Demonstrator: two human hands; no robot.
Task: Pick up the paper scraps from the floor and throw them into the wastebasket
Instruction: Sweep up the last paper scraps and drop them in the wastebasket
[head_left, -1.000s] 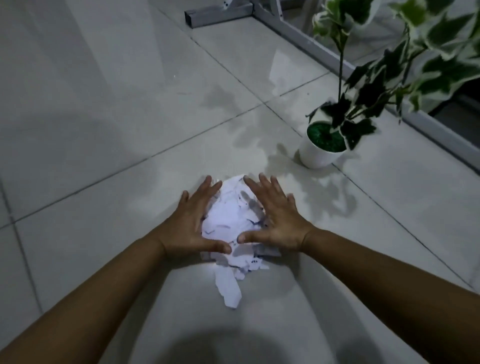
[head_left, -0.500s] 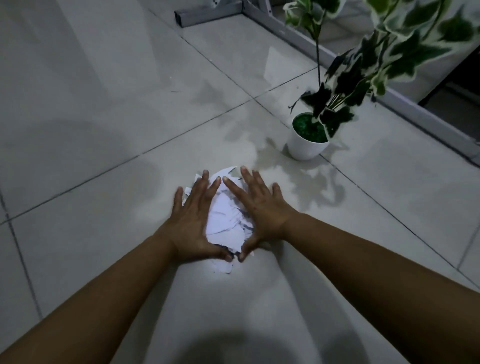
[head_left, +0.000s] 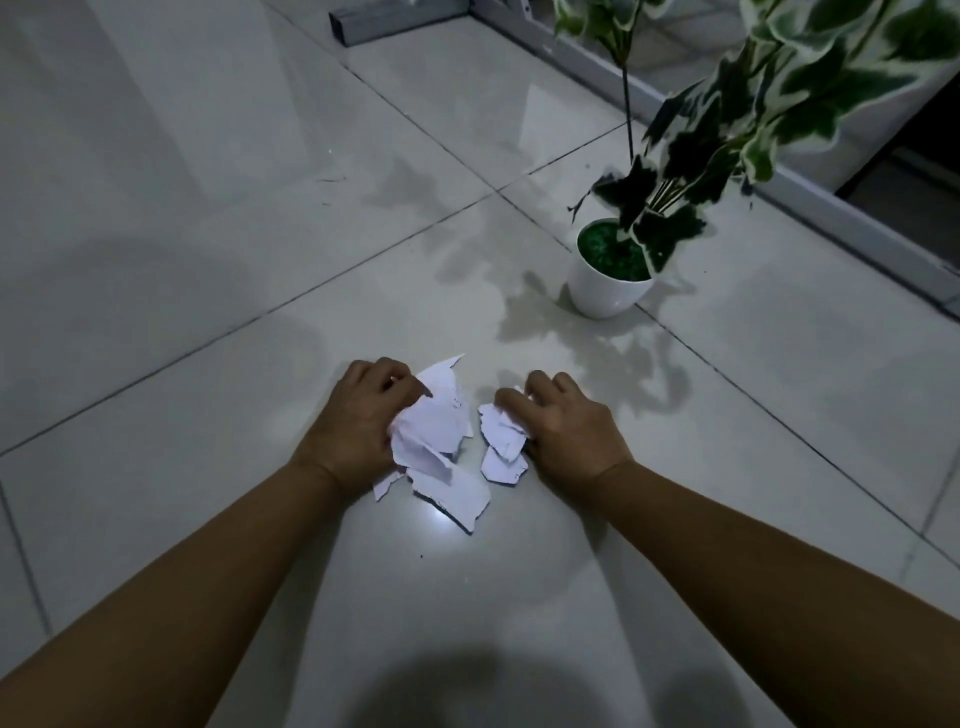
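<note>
From the head camera I see my left hand (head_left: 363, 421) curled tight around the bigger bunch of paper scraps (head_left: 434, 426), and my right hand (head_left: 563, 423) clenched on a smaller bunch (head_left: 501, 434). A loose scrap (head_left: 457, 493) lies on the floor (head_left: 208, 260) at six o'clock from the left fist, nearer that hand. No wastebasket in sight.

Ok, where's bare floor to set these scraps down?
Bare tile left of the left hand and nearer you between the forearms. Crowded: paper scraps between it and the right hand, and the potted plant beyond on the right.
</note>
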